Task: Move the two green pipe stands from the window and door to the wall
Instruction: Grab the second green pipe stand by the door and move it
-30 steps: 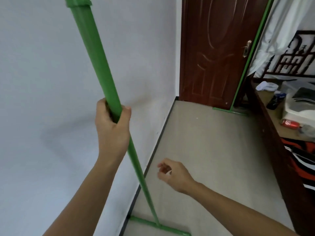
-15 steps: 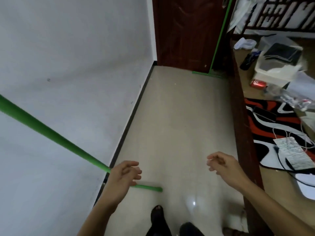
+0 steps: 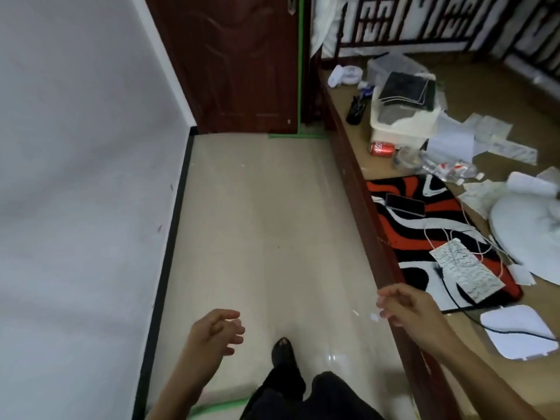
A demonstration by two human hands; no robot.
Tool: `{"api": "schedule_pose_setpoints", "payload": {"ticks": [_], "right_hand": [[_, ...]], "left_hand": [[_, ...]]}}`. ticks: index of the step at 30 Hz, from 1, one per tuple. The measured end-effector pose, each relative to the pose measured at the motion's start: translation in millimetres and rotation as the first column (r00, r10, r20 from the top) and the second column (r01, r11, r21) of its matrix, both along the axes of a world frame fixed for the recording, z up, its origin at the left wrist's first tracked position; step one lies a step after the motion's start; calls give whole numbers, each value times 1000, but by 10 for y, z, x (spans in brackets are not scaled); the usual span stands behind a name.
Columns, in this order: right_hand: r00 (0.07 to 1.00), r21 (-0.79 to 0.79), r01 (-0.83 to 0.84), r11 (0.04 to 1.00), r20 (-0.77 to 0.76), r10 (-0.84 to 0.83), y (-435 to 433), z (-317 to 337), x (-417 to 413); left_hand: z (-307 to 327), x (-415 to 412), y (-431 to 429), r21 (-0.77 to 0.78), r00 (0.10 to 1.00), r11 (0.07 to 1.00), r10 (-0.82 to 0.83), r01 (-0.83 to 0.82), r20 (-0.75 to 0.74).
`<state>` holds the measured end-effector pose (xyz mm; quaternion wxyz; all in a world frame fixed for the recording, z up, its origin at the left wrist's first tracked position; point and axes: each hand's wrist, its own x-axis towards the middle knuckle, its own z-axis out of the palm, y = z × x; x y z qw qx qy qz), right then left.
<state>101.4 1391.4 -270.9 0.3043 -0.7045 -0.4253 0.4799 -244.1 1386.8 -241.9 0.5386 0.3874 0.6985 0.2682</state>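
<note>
One green pipe stand leans upright against the brown door at the far end, its foot bar lying on the floor at the door's base. Only a strip of the other green pipe stand's foot shows at the bottom edge, by my legs and close to the white wall. My left hand hangs over the floor with loosely curled fingers and holds nothing. My right hand hovers above the wooden ledge's edge, fingers apart, also holding nothing.
A raised wooden platform runs along the right, strewn with a red-black-white rug, a phone, cables, a soda can, a white box and papers. Pale floor tiles stretch between wall and platform up to the door.
My left hand has let go of the green pipe stand, which has dropped out of view except its foot. The view has tilted down and advanced toward the door.
</note>
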Motion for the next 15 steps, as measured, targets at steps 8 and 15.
{"api": "schedule_pose_setpoints", "payload": {"ticks": [8, 15], "right_hand": [[986, 26, 147, 989, -77, -145, 1254, 217, 246], [974, -18, 204, 979, -97, -204, 2757, 20, 890]], "left_hand": [[210, 178, 1823, 25, 992, 992, -119, 120, -28], [73, 770, 3434, 24, 995, 995, -97, 98, -6]]}}
